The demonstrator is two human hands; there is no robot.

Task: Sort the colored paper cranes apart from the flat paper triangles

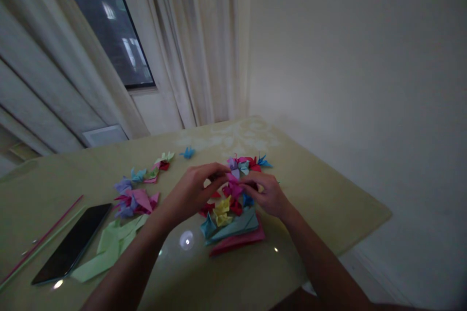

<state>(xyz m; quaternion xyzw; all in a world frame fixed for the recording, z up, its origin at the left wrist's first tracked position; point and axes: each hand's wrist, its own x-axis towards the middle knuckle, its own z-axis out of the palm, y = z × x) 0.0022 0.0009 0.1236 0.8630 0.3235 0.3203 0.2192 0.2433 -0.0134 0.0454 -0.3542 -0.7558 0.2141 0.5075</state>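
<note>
Between my two hands is a magenta folded-paper piece [233, 182], held above a pile of colourful origami. My left hand [204, 183] pinches its upper left side with thumb and fingers. On its right side, the fingertips of my right hand [265, 192] are closed on the same paper. Just below lie a yellow origami piece [222, 212], red pieces and a teal one [207, 227]. Nearer to me are a folded teal paper [235, 227] and a folded pink paper [239, 242]. Beyond my hands sits a cluster of purple, red and blue origami [251, 163].
A black phone [73, 243] lies at the left beside light green folded paper [113, 245] and thin pink and green strips [44, 235]. More origami [136, 201] trails across the cloth-covered table [310, 175]. A wall [346, 58] borders the right, curtains [197, 39] the back.
</note>
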